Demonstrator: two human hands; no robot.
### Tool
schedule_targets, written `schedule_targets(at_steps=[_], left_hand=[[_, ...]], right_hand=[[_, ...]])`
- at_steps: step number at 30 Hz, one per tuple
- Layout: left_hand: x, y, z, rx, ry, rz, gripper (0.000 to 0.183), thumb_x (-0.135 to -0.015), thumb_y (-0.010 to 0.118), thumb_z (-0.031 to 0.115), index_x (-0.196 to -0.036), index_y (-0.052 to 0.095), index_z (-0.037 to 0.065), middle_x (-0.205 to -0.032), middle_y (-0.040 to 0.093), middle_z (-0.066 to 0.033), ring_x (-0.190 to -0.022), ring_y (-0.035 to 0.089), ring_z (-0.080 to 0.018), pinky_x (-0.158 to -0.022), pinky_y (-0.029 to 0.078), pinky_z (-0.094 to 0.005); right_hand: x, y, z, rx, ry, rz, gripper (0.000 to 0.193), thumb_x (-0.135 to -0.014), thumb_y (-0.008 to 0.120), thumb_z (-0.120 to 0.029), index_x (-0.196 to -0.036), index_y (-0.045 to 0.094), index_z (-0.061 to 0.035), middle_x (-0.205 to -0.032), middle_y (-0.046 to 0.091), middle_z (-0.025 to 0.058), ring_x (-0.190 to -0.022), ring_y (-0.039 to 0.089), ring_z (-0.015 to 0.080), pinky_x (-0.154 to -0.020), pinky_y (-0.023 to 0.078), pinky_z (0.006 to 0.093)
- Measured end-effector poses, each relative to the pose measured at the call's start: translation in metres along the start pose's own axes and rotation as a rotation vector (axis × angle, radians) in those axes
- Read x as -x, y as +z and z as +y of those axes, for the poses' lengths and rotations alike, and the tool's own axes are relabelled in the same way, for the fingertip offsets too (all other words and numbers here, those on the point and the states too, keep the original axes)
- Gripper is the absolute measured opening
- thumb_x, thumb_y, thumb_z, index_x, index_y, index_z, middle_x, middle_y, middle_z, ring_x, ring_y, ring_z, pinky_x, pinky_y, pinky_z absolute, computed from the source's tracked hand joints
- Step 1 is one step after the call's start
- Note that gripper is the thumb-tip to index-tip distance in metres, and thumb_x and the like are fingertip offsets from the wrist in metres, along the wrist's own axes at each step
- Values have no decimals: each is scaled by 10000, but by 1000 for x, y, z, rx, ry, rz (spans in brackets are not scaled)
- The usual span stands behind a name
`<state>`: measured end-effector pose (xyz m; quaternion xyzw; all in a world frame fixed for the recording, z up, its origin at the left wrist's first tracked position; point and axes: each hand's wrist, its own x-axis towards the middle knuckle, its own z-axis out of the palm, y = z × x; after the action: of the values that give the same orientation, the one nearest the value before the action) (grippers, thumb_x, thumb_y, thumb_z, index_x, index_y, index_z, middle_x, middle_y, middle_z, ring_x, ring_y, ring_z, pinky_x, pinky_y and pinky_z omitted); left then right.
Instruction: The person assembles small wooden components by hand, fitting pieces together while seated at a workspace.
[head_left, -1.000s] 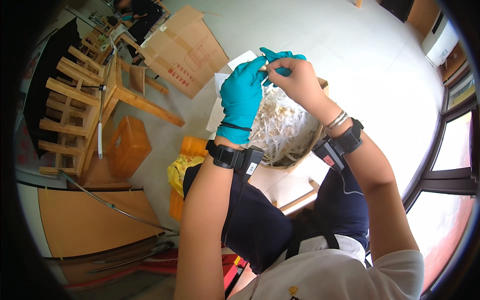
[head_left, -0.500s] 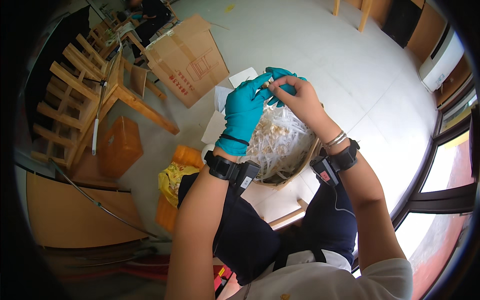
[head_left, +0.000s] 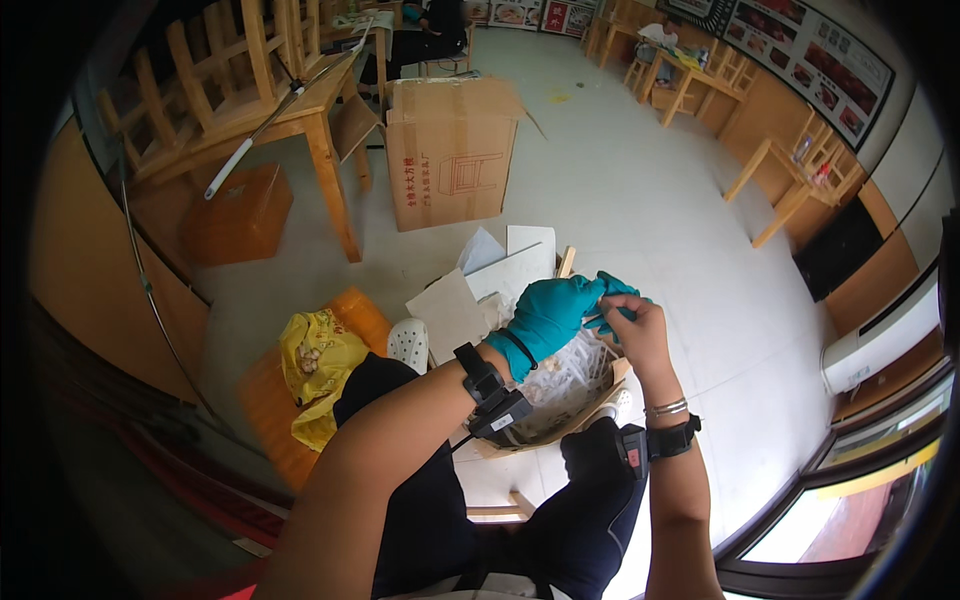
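Observation:
My left hand [head_left: 548, 318] wears a teal rubber glove, and its fingers are closed at the front of my body. Close against them is my bare right hand [head_left: 640, 328], its thumb and fingers pinched together. Teal glove material [head_left: 622, 286] shows beyond and around the right fingertips. It looks like a loose second glove held between both hands, though the fingers partly hide it. Below the hands stands a round basket [head_left: 540, 446] holding white strips [head_left: 572, 388] and some pale tan bits.
A yellow plastic bag [head_left: 345, 348] with garlic-like bulbs [head_left: 308, 360] lies on an orange stool [head_left: 362, 318] at my left. White boards [head_left: 445, 315] lean beyond the basket. Further off are a large cardboard box [head_left: 450, 150], wooden tables [head_left: 325, 160] with upturned chairs, and seated people.
The view has tilted up, showing more of the far room. Both hands appear lower and farther right in the picture, still together at the teal material.

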<state>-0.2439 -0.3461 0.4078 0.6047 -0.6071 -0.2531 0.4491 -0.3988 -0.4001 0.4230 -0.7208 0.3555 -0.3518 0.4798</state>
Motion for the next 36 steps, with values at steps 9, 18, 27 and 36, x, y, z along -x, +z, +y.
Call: schedule_targets(at_steps=[9, 18, 27, 36], left_hand=[[2, -1, -8, -95, 145, 135, 331, -921, 482, 322, -843, 642, 43, -754, 643, -95, -691, 608, -206, -643, 472, -299], [-4, 5, -26, 33, 223, 114, 205, -905, 534, 203, -982, 612, 30, -853, 631, -78, -757, 603, -160, -679, 498, -281], [-10, -22, -3, 834, 47, 57, 291, -917, 551, 153, -1195, 587, 79, -894, 620, 1, -790, 561, -93, -697, 467, -214], [-2, -53, 15, 722, -49, 56, 329, -930, 523, 232, -1235, 567, 117, -855, 563, 51, -658, 412, -44, -588, 379, -180]], right_hand=[[-1, 8, 0, 80, 49, 58, 129, -773, 653, -63, -839, 670, 47, -694, 614, 20, -626, 522, 54, -582, 436, 202], [0, 20, -6, 36, 35, 131, 149, -780, 628, -27, -894, 650, 65, -759, 656, 61, -646, 574, 81, -586, 474, 210], [-2, 21, -52, -126, 1, 59, 132, -860, 630, -92, -918, 636, 27, -806, 642, 59, -619, 609, 99, -550, 489, 213], [-28, 16, -55, 116, -254, 69, 142, -857, 623, -97, -941, 643, 16, -851, 660, 53, -770, 607, 97, -694, 484, 228]])
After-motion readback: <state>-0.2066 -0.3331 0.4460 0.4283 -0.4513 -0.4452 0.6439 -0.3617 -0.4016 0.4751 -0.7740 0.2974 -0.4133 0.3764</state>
